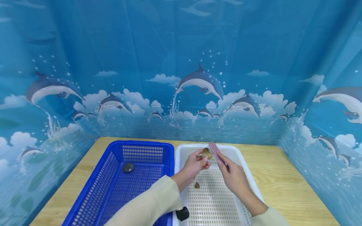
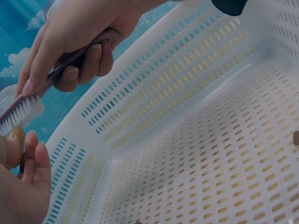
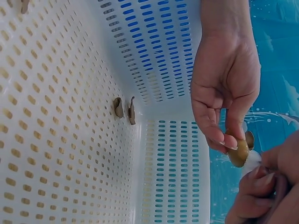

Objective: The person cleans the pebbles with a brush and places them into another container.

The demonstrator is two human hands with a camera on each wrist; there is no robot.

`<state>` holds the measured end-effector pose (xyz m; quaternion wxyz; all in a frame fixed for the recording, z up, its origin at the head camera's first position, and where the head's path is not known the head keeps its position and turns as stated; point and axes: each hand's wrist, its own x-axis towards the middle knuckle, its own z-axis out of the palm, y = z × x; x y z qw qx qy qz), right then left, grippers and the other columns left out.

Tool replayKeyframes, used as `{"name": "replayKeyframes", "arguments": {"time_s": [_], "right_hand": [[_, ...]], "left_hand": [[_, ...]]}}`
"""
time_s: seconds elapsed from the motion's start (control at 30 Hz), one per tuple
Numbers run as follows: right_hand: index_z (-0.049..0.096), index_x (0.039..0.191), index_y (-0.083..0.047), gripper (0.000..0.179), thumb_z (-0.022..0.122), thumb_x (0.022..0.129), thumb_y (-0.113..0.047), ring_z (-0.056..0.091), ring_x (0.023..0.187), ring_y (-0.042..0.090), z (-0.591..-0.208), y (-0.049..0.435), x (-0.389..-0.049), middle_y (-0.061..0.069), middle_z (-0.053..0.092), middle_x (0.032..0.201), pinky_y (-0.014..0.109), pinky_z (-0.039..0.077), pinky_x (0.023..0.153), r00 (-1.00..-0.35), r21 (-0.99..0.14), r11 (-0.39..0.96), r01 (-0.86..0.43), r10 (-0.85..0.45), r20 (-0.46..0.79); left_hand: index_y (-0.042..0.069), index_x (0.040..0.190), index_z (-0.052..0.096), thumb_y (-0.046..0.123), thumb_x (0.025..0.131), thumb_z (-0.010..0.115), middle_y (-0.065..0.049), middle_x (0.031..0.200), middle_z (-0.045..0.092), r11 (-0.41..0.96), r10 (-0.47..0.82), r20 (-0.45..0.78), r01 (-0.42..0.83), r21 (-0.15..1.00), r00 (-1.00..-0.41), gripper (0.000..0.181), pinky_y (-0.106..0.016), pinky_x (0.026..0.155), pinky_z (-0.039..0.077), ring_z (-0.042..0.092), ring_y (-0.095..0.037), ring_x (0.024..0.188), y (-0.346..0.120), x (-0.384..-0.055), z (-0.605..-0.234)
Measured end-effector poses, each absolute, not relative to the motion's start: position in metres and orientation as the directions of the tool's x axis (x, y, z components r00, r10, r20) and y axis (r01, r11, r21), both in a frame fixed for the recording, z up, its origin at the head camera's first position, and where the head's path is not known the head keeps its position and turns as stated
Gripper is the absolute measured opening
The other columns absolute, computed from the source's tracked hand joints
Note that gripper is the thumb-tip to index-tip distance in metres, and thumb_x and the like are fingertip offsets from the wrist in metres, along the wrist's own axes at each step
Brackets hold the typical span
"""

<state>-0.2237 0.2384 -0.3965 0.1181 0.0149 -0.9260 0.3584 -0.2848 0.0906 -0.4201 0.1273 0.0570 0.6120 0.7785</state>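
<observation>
Over the far end of the white basket (image 1: pixel 249 169), my left hand (image 1: pixel 193 168) pinches a smooth yellowish-brown stone (image 3: pixel 238 155) between thumb and fingers. A darker brown lump (image 3: pixel 250 139) shows at the stone's far side. My right hand (image 1: pixel 236 177) grips a pink brush (image 1: pixel 214 150) by its handle. Its white bristles (image 2: pixel 21 114) meet the stone's upper side in the left wrist view. Part of the handle is hidden in the right palm.
A small brown piece (image 1: pixel 197 185) lies on the white basket's floor; two curled brown flakes (image 3: pixel 118 107) show near its wall. In the blue basket (image 1: pixel 171 157) on the left sits a dark grey stone (image 1: pixel 128 167). Both baskets stand on a wooden table (image 1: pixel 294 188) before a dolphin-print curtain (image 1: pixel 158 47).
</observation>
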Motion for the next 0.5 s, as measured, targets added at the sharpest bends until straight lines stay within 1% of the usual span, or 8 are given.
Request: {"name": "replayKeyframes", "arguments": {"time_s": [0.13,0.27,0.37,0.5], "right_hand": [[0.052,0.141,-0.014,0.04,0.053,0.101,-0.022,0.038,0.049,0.011,-0.3968,0.2377,-0.2237,-0.001,0.043,0.056,0.024,0.038,0.044,-0.977,-0.672,0.734,-0.101,0.056,0.208],[0.052,0.141,-0.015,0.04,0.054,0.101,-0.023,0.038,0.048,0.01,-0.3969,0.2363,-0.223,-0.001,0.043,0.056,0.023,0.038,0.044,-0.981,-0.683,0.724,-0.095,0.051,0.19],[0.053,0.141,-0.016,0.04,0.054,0.101,-0.022,0.038,0.048,0.01,-0.3971,0.2352,-0.2222,-0.001,0.043,0.056,0.023,0.038,0.044,-0.98,-0.684,0.722,-0.103,0.044,0.194],[0.054,0.14,-0.017,0.04,0.056,0.1,-0.021,0.036,0.046,0.009,-0.3977,0.2339,-0.2214,-0.002,0.042,0.055,0.024,0.037,0.043,-0.977,-0.669,0.731,-0.134,0.014,0.211]], "left_hand": [[-0.003,0.142,0.043,-0.005,0.096,0.052,-0.02,0.109,0.063,-0.203,0.227,-0.085,-0.133,0.97,-0.97,0.046,-0.023,0.071,0.057,0.063,-0.01,0.073,0.0903,-0.2853,-0.4195],[0.0,0.141,0.045,-0.004,0.096,0.053,-0.017,0.11,0.061,-0.182,0.192,-0.092,-0.128,0.975,-0.977,0.045,-0.027,0.077,0.058,0.064,-0.012,0.078,0.0895,-0.2854,-0.4189],[-0.002,0.137,0.049,-0.002,0.096,0.054,-0.016,0.108,0.062,-0.167,0.165,-0.093,-0.121,0.978,-0.982,0.041,-0.027,0.076,0.058,0.064,-0.013,0.079,0.0889,-0.2854,-0.4183],[-0.006,0.13,0.055,-0.001,0.094,0.059,-0.014,0.105,0.065,-0.123,0.124,-0.09,-0.105,0.987,-0.988,0.036,-0.025,0.074,0.057,0.064,-0.012,0.08,0.0876,-0.2849,-0.4176]]}}
